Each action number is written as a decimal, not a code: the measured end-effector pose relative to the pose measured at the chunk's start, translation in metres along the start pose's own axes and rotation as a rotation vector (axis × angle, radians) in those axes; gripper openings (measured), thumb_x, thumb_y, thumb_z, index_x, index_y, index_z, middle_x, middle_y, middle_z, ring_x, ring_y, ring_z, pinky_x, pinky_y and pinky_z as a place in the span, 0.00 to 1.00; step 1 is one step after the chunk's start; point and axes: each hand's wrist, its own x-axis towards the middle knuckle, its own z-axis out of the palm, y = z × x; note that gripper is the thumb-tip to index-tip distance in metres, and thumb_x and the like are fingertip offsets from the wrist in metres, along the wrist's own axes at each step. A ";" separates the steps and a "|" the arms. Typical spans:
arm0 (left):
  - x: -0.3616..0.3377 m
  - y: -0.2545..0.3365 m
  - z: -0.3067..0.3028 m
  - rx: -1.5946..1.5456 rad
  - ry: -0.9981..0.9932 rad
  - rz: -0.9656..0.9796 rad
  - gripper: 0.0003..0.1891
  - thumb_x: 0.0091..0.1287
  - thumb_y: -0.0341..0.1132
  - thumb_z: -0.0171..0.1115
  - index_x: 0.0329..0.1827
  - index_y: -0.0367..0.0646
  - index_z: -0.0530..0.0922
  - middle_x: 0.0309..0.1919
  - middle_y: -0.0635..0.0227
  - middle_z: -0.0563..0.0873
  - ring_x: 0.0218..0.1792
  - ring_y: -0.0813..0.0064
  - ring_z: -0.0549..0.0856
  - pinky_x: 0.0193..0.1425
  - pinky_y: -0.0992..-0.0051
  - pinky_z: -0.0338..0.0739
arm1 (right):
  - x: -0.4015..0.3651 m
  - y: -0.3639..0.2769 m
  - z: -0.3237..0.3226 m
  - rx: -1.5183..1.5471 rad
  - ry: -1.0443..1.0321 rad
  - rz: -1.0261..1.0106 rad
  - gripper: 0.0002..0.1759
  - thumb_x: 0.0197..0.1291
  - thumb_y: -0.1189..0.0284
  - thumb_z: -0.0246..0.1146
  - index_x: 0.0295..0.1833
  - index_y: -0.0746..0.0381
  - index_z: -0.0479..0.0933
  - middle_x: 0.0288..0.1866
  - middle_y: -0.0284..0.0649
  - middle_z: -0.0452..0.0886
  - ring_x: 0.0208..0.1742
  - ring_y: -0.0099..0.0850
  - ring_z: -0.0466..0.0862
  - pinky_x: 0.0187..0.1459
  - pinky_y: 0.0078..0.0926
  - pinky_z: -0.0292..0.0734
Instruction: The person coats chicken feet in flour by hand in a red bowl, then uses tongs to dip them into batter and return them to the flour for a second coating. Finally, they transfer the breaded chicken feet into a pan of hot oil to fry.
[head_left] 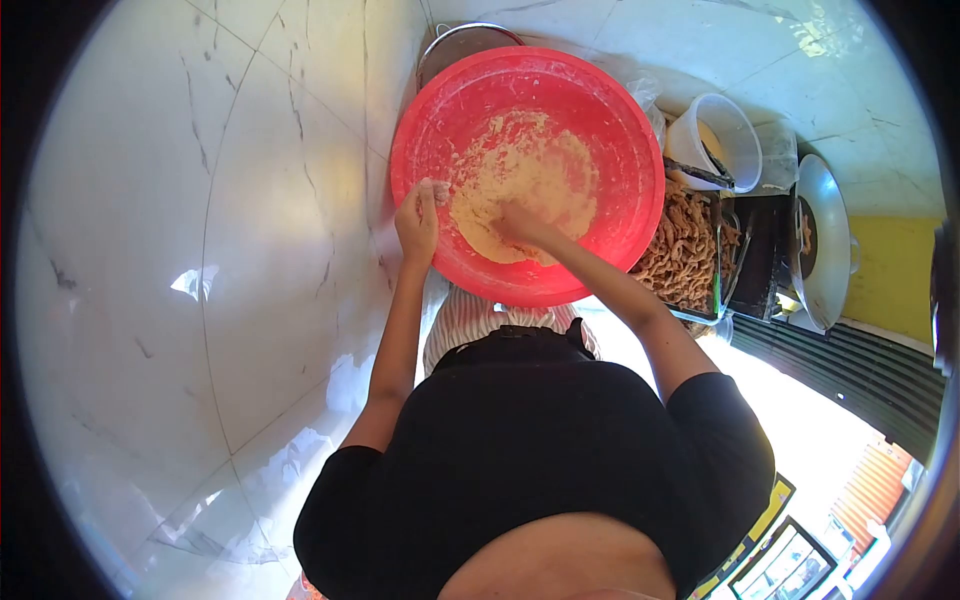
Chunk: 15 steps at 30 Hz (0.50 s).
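Observation:
A large red plastic basin [625,130] holds a heap of pale yellow flour-like powder [540,165]. My left hand [419,213] is at the basin's left rim, its fingers drawn together and their tips dusted white. Whether it grips the rim or a pinch of powder, I cannot make out. My right hand [517,224] reaches into the lower middle of the powder. Its fingers are hidden there, so their position does not show.
Right of the basin stands a tray heaped with brown fried-looking strips [685,250]. Behind it are a white plastic bucket [735,130] and a wide metal pan [828,245]. A metal rim [470,30] shows behind the basin. Marbled tiled wall [270,200] rises on the left.

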 end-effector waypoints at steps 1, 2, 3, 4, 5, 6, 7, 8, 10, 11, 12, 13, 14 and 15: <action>0.000 0.002 0.000 0.002 0.004 0.006 0.17 0.69 0.39 0.44 0.35 0.34 0.78 0.27 0.63 0.83 0.29 0.77 0.80 0.36 0.78 0.74 | -0.012 -0.011 0.011 -0.001 0.003 -0.006 0.31 0.50 0.65 0.60 0.60 0.64 0.63 0.51 0.57 0.70 0.53 0.49 0.72 0.53 0.37 0.69; -0.001 0.005 0.001 0.019 0.008 -0.010 0.17 0.69 0.39 0.44 0.35 0.34 0.78 0.27 0.64 0.83 0.29 0.77 0.81 0.36 0.78 0.74 | -0.026 -0.021 0.024 -0.155 0.040 -0.052 0.33 0.50 0.63 0.60 0.60 0.64 0.61 0.51 0.58 0.70 0.52 0.48 0.73 0.52 0.38 0.69; -0.001 0.006 0.000 0.037 0.012 -0.026 0.17 0.69 0.39 0.44 0.35 0.34 0.78 0.27 0.64 0.83 0.29 0.77 0.81 0.36 0.78 0.74 | -0.031 -0.027 0.030 -0.307 0.078 -0.098 0.34 0.49 0.62 0.60 0.61 0.65 0.59 0.51 0.58 0.70 0.51 0.48 0.73 0.51 0.39 0.70; -0.001 0.007 0.000 0.042 0.015 -0.021 0.17 0.69 0.39 0.44 0.35 0.34 0.78 0.27 0.64 0.83 0.29 0.77 0.81 0.36 0.78 0.74 | -0.027 -0.027 0.032 -0.305 0.080 -0.105 0.34 0.49 0.62 0.60 0.61 0.65 0.59 0.51 0.58 0.70 0.51 0.48 0.73 0.51 0.39 0.70; 0.000 0.007 -0.001 0.046 0.011 -0.020 0.17 0.69 0.39 0.44 0.35 0.35 0.78 0.27 0.64 0.83 0.29 0.77 0.81 0.36 0.78 0.74 | -0.022 -0.026 0.034 -0.288 0.007 -0.100 0.37 0.48 0.63 0.61 0.62 0.64 0.57 0.51 0.58 0.70 0.51 0.47 0.74 0.51 0.39 0.70; 0.001 0.006 -0.002 0.048 0.006 -0.022 0.17 0.69 0.39 0.44 0.35 0.35 0.78 0.27 0.64 0.83 0.29 0.77 0.81 0.36 0.78 0.74 | -0.021 -0.030 0.030 -0.272 -0.068 -0.093 0.39 0.47 0.64 0.62 0.64 0.63 0.54 0.50 0.59 0.70 0.51 0.46 0.74 0.51 0.39 0.70; 0.001 0.004 -0.002 0.050 0.008 -0.021 0.17 0.69 0.39 0.44 0.35 0.35 0.78 0.27 0.64 0.83 0.29 0.77 0.81 0.36 0.78 0.74 | -0.020 -0.030 0.023 -0.272 -0.069 -0.096 0.39 0.47 0.64 0.62 0.64 0.63 0.54 0.50 0.59 0.70 0.51 0.46 0.74 0.51 0.39 0.70; 0.001 0.003 -0.002 0.049 0.011 -0.005 0.17 0.69 0.39 0.44 0.35 0.35 0.78 0.27 0.64 0.83 0.29 0.77 0.81 0.36 0.78 0.74 | -0.018 -0.028 0.012 -0.124 -0.228 -0.070 0.37 0.47 0.66 0.62 0.63 0.63 0.56 0.50 0.57 0.71 0.50 0.44 0.75 0.50 0.37 0.71; 0.001 0.006 0.000 0.047 0.012 0.014 0.17 0.69 0.39 0.44 0.35 0.35 0.78 0.27 0.63 0.83 0.29 0.77 0.81 0.36 0.78 0.74 | -0.011 -0.024 -0.004 0.025 -0.381 -0.042 0.36 0.46 0.69 0.62 0.63 0.63 0.58 0.49 0.56 0.72 0.49 0.43 0.76 0.48 0.35 0.72; 0.000 0.008 0.000 0.047 0.017 0.000 0.18 0.69 0.39 0.44 0.35 0.35 0.78 0.27 0.63 0.83 0.29 0.76 0.81 0.36 0.78 0.74 | -0.006 -0.022 -0.008 0.126 -0.400 -0.070 0.33 0.46 0.71 0.61 0.61 0.63 0.61 0.47 0.54 0.74 0.47 0.42 0.77 0.46 0.33 0.73; 0.001 0.011 0.000 0.047 0.021 -0.014 0.18 0.69 0.39 0.44 0.35 0.35 0.78 0.27 0.63 0.83 0.29 0.76 0.81 0.37 0.77 0.73 | -0.001 -0.019 -0.013 0.227 -0.419 -0.099 0.31 0.46 0.74 0.60 0.60 0.63 0.64 0.45 0.52 0.76 0.45 0.41 0.78 0.44 0.32 0.73; 0.001 0.012 0.001 0.045 0.021 -0.011 0.18 0.69 0.39 0.44 0.35 0.35 0.78 0.27 0.63 0.83 0.29 0.76 0.81 0.37 0.77 0.73 | 0.002 -0.015 -0.016 0.226 -0.416 -0.099 0.31 0.46 0.74 0.60 0.60 0.63 0.64 0.45 0.52 0.76 0.45 0.41 0.78 0.44 0.32 0.73; 0.001 0.013 0.000 0.068 0.022 -0.004 0.18 0.69 0.39 0.44 0.35 0.35 0.78 0.27 0.63 0.83 0.29 0.76 0.81 0.37 0.77 0.73 | 0.004 -0.010 -0.019 0.150 -0.160 -0.234 0.29 0.46 0.75 0.59 0.58 0.63 0.66 0.45 0.51 0.76 0.43 0.41 0.78 0.43 0.33 0.74; 0.000 0.012 -0.001 0.092 0.024 0.000 0.18 0.69 0.39 0.43 0.35 0.35 0.78 0.27 0.63 0.83 0.29 0.75 0.81 0.37 0.77 0.73 | 0.004 -0.008 -0.023 0.073 0.095 -0.365 0.26 0.46 0.76 0.58 0.56 0.63 0.69 0.45 0.51 0.76 0.42 0.42 0.79 0.41 0.34 0.74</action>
